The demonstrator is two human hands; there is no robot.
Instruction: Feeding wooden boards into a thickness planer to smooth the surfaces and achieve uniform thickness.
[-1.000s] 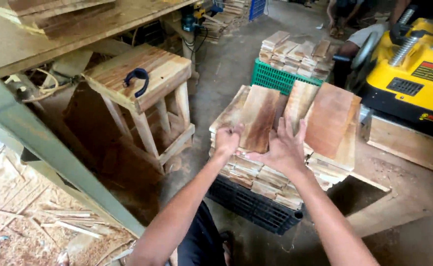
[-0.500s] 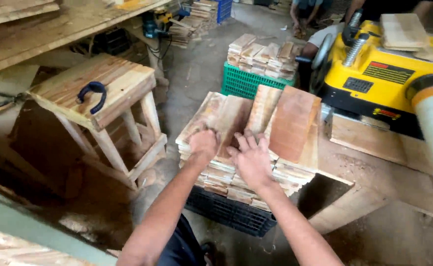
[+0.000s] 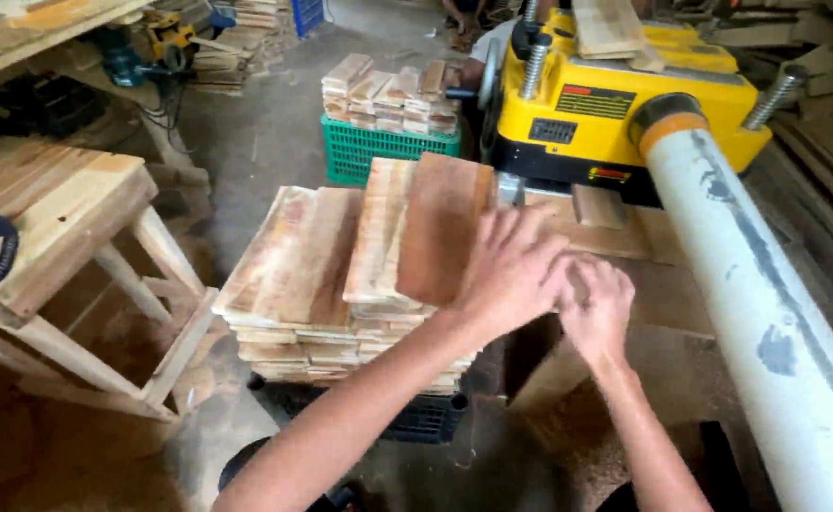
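Your left hand and right hand seemingly clasp one reddish-brown wooden board atop the tall plank stack, the yellow planer still unfed.

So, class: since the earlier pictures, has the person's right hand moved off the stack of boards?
Yes. The right hand has shifted right, off the stack of boards, and now sits over the bench in front of the yellow planer.

Black crate mostly under planks
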